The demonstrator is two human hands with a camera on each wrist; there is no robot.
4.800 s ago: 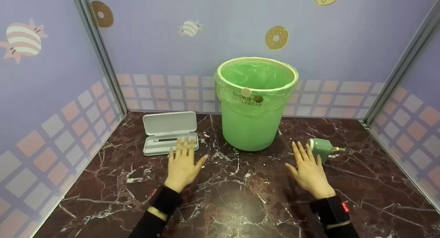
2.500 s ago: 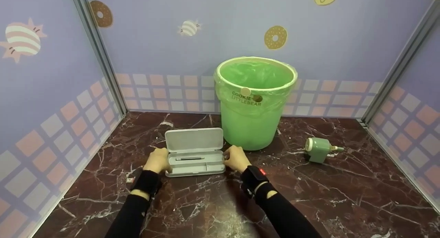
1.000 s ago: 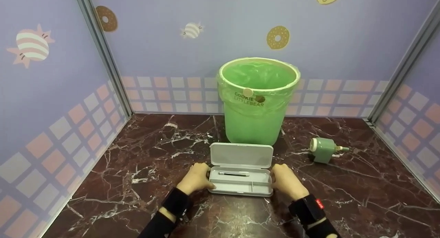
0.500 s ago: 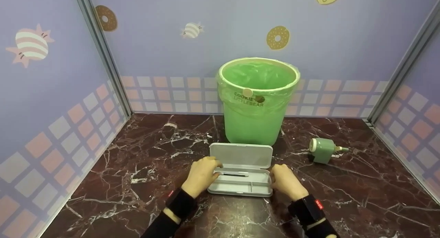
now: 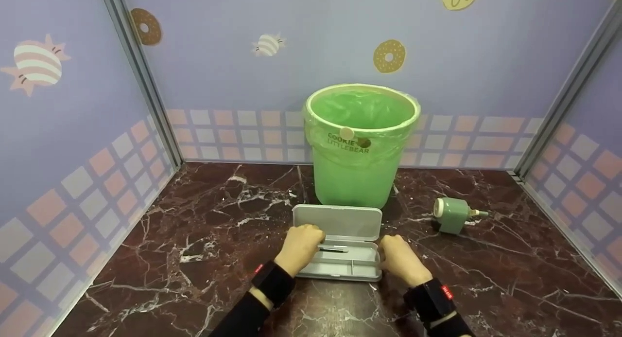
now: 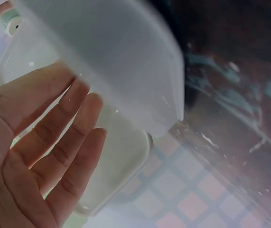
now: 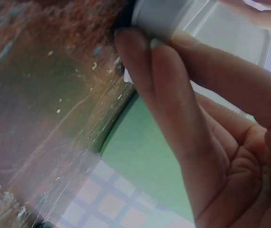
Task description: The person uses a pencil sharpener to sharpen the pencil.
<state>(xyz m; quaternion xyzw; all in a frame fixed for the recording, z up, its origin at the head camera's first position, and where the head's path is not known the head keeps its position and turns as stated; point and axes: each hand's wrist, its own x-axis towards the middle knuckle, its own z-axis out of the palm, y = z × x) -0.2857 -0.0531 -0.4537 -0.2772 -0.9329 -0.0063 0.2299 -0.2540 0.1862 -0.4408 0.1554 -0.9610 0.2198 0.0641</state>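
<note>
A pale grey pencil case (image 5: 327, 271) lies open on the table, its lid (image 5: 347, 222) raised at the back. My left hand (image 5: 300, 247) reaches over its left end. There the thumb and index finger close together at the left end of a slim dark pen (image 5: 333, 250), which lies in the rear compartment. In the left wrist view the thumb and index finger (image 6: 80, 85) meet at the case wall, with their tips partly hidden. My right hand (image 5: 402, 259) grips the case's right end. The right wrist view shows thumb and fingers (image 7: 168, 66) pinching that corner.
A green bin (image 5: 359, 174) with a clear liner stands close behind the lid. A green pump bottle (image 5: 452, 215) lies on its side at the right. Patterned panels (image 5: 218, 64) close off the back and sides of the marbled table (image 5: 204, 220).
Both hands brought the case rightward and nearer the front. The left hand then let go of the left end and moved over to the pen, while the right hand stayed at the right end.
</note>
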